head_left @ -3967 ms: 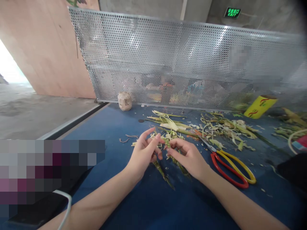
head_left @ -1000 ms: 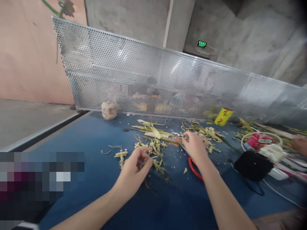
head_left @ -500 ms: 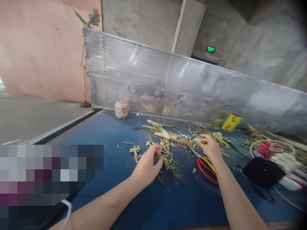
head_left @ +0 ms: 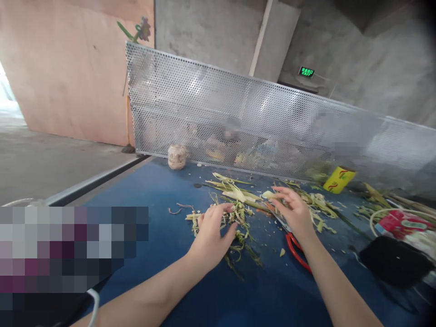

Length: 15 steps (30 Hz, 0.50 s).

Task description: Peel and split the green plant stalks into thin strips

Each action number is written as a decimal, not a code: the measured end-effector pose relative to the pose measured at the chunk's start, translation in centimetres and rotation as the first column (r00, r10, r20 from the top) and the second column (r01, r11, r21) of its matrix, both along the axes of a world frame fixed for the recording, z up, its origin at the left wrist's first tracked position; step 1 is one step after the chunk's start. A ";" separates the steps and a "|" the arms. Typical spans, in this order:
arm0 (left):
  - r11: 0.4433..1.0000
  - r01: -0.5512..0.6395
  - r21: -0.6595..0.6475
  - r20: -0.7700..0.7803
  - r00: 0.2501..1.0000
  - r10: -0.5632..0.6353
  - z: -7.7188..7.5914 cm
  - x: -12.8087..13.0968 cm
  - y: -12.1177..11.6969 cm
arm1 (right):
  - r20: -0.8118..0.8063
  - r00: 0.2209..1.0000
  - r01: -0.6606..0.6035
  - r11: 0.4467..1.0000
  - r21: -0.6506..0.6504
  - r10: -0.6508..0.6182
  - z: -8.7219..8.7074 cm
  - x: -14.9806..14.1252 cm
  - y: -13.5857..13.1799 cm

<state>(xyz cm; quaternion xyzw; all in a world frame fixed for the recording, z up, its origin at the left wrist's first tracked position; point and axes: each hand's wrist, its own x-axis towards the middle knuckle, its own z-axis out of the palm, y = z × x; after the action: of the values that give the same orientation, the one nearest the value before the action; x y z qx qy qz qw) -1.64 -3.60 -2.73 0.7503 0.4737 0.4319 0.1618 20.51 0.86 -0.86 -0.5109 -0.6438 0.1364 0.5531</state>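
Note:
My left hand (head_left: 213,236) is over a pile of stringy green plant scraps (head_left: 243,218), thumb and forefinger apart, with nothing visible between them. To its right, my right hand (head_left: 294,211) has a small pale green plant piece (head_left: 268,194) at its fingertips, seemingly pinched between thumb and fingers. Scissors with red handles (head_left: 297,254) lie beneath the right hand, their blades partly covered by it. Long pale husk-like leaves (head_left: 240,193) spread out beyond both hands. A knotted pale strip (head_left: 194,220) lies beside the left hand.
Across the blue table (head_left: 129,218) stands a perforated metal screen (head_left: 211,100). Against it are a whitish wrapped jar-like object (head_left: 176,157) and a yellow roll (head_left: 339,179). On the right sit a black object (head_left: 395,261) and a red packet (head_left: 403,223). More strips (head_left: 316,202) lie rightward.
My right hand has moved left toward the other hand, carrying the pale green piece. The left hand's thumb and forefinger have spread. The view has shifted slightly.

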 end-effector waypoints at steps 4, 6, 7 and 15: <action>0.997 0.073 -0.004 0.070 0.995 -0.073 0.2 0.0 0.0 | 0.116 0.978 -0.171 0.985 -0.032 0.174 0.2 -2.7 -1.2; 0.994 0.108 -0.015 0.114 0.988 -0.105 0.2 0.0 0.0 | 0.200 0.946 -0.257 0.966 -0.007 0.253 0.3 -4.0 -1.6; 0.993 0.114 -0.017 0.138 0.984 -0.111 0.2 0.0 0.0 | 0.237 0.929 -0.290 0.957 -0.005 0.283 0.3 -4.7 -1.8; 0.999 -0.016 0.039 0.376 0.927 0.000 0.8 -0.7 0.8 | 0.303 0.871 -0.376 0.922 -0.097 0.387 1.1 -7.5 -1.8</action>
<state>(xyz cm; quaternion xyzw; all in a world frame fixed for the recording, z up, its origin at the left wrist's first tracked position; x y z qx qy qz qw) -2.32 -2.82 -1.94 0.6549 0.4279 0.5779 0.2324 12.98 -0.93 0.21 -0.3987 -0.8095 0.1705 0.3959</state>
